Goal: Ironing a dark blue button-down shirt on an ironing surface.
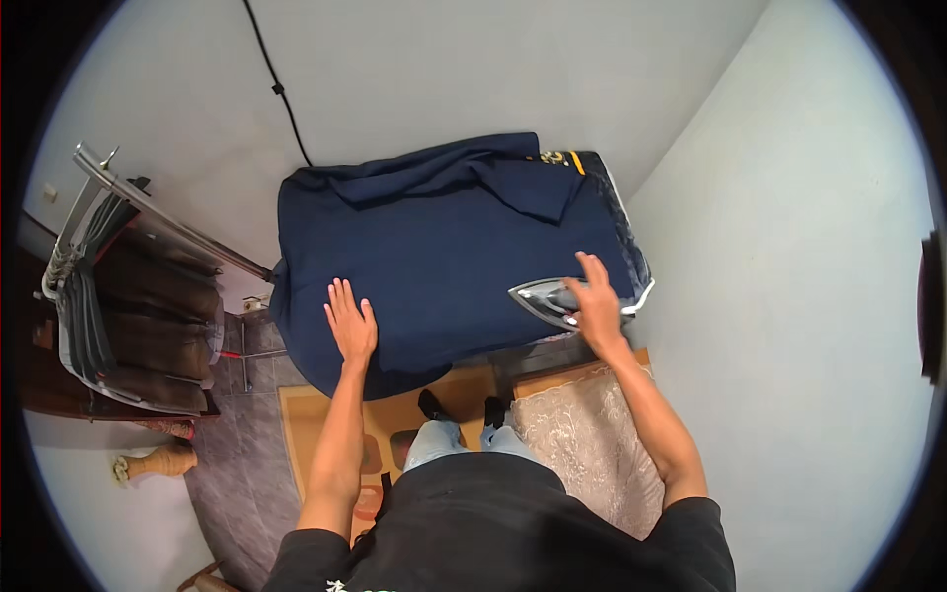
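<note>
Dark blue garment [434, 257] spread over ironing board [631, 247], most of the board's top being covered. Cloth draped past the left end and hanging below the near edge at the near left corner. A sleeve-like part [528, 187] is folded along the far edge, its wide end directed toward the far right corner.

Left hand [351, 324]: laid palm down on the garment by the near left corner; fingers extended, slightly parted, nothing grasped.

Iron [541, 300]: located by the near right corner of the board, tip pointed toward the left end. Right hand [595, 311] is placed over its rear part. Upper fingers are seen extended; whether the handle is gripped by the thumb and the rest cannot be told.

Surroundings: black cable [264, 44] run down the wall to the far edge, left of its middle. Dark trousers [158, 306] are hung on a rack [178, 222] beyond the left end. Patterned mat [296, 414] placed on the floor below the near edge; lace cloth [582, 434] noted near the near right corner.
</note>
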The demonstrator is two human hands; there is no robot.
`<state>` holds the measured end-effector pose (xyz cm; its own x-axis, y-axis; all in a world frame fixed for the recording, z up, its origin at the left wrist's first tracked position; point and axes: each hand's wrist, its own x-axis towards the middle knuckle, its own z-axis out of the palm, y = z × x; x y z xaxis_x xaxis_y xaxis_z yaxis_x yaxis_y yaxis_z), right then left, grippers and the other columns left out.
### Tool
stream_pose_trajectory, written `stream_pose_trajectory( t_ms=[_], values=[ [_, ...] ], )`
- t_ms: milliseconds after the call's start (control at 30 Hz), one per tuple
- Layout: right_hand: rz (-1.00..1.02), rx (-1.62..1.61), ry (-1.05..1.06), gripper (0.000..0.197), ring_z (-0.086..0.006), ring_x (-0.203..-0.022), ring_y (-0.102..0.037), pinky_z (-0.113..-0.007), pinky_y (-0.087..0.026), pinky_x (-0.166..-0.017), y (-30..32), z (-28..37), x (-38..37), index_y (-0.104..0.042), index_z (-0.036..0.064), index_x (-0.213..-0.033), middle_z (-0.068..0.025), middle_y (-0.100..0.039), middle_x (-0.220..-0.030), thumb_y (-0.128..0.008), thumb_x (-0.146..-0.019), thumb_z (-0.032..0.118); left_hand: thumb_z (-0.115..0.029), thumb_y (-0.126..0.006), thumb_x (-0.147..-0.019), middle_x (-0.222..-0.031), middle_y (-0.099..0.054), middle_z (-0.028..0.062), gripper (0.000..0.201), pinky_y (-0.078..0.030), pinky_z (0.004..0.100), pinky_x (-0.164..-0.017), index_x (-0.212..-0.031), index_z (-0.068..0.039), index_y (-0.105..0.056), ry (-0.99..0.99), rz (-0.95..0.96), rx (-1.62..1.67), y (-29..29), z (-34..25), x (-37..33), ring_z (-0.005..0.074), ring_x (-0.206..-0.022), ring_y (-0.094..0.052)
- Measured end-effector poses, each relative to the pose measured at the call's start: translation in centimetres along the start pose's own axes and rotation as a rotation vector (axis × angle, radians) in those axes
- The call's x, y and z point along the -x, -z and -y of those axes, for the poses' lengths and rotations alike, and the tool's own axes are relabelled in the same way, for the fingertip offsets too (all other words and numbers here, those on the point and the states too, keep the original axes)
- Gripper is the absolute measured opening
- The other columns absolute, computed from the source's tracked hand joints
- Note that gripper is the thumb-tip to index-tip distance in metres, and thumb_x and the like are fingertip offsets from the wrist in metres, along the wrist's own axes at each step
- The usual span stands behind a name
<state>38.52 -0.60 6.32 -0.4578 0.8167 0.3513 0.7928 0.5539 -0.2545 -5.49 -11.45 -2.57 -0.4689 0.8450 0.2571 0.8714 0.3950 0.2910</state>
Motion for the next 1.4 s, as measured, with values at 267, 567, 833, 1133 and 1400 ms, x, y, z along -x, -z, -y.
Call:
stream_pose_trajectory(
  t_ms=[267,567,833,1133,1400],
  values=[
    [0.076,0.043,0.245,0.052,-0.0375,-0.143,-0.043,-0.046,-0.056,-0.095,-7.0,16.5,-6.8,-0.068,0.0098,-0.112,-0.0174,-0.047,-0.15,-0.082,-0.062,0.003,-0.023,-0.04,-0.107,-0.161,-0.04,0.0158,0.051,-0.02,0.0488,-0.126,-0.152,-0.001,-0.044,0.074,0.104,0.179,2.2,1.3,-1.4,0.0317,-0.153,-0.029],
    [-0.052,0.297,0.097,0.023,-0.0367,-0.137,-0.048,-0.05,-0.061,-0.082,-11.0,17.9,-14.2,-0.066,0.007,-0.105,-0.0179,-0.051,-0.146,-0.069,-0.082,0.007,-0.02,-0.039,-0.106,-0.167,-0.029,0.0181,0.057,-0.013,0.0494,-0.128,-0.158,0.003,-0.031,-0.113,0.034,0.079,0.5,4.2,-3.9,0.0336,-0.158,-0.018],
    [-0.013,0.372,-0.436,0.059,-0.0359,-0.128,-0.049,-0.05,-0.062,-0.083,-6.4,2.7,-14.4,-0.063,0.0101,-0.115,-0.0135,-0.048,-0.135,-0.087,-0.062,0.005,-0.02,-0.043,-0.104,-0.168,-0.027,0.0174,0.061,-0.013,0.05,-0.128,-0.159,0.003,-0.03,-0.094,0.048,0.117,1.6,3.5,-4.0,0.0338,-0.158,-0.018],
    [-0.094,0.318,-0.494,0.045,-0.0431,-0.135,-0.048,-0.051,-0.055,-0.098,-4.9,-7.0,-11.9,-0.064,0.0058,-0.123,-0.0215,-0.044,-0.15,-0.068,-0.079,-0.001,-0.019,-0.045,-0.102,-0.167,-0.029,0.0186,0.061,-0.013,0.0502,-0.128,-0.157,0.005,-0.033,-0.089,0.064,0.14,1.6,3.0,-4.1,0.0339,-0.157,-0.019],
    [0.007,0.211,0.056,0.066,-0.0401,-0.14,-0.045,-0.047,-0.055,-0.099,-5.7,-0.3,-14.5,-0.062,0.0076,-0.113,-0.0185,-0.043,-0.152,-0.09,-0.054,0.004,-0.02,-0.04,-0.104,-0.167,-0.029,0.0179,0.059,-0.012,0.0496,-0.128,-0.158,0.003,-0.033,-0.065,0.08,0.109,2.0,2.8,-4.1,0.034,-0.157,-0.02]
  ],
)
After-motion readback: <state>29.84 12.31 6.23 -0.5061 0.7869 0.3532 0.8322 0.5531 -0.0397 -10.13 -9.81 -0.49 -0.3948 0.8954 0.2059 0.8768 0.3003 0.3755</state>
